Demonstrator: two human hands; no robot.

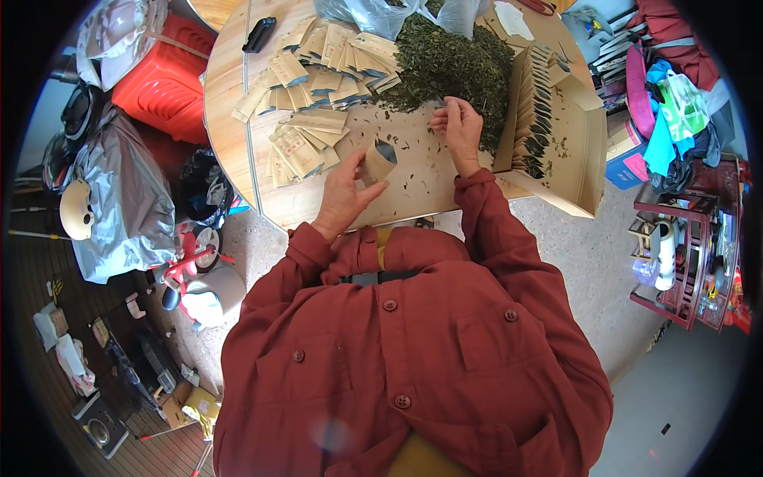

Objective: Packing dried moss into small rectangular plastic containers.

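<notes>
My left hand (350, 191) grips an upright brown paper pouch (381, 165), its top open to a silvery lining. My right hand (459, 131) is closed at the near edge of a big pile of dark dried leaves (453, 60); what its fingers hold is too small to make out. Loose piles of flat paper pouches (306, 147) lie on the round wooden table (238, 167) to the left, some beside my left hand. To the right of the leaves, a cardboard box (576, 159) holds a long row of upright pouches (532, 119). Leaf crumbs are scattered between my hands.
A black object (258, 34) and a clear plastic bag (358, 14) lie on the table. A red plastic stool (159, 87), a covered bundle (119, 199) and clutter stand left. Bags (668, 111) and a dark red rack (683, 246) stand right.
</notes>
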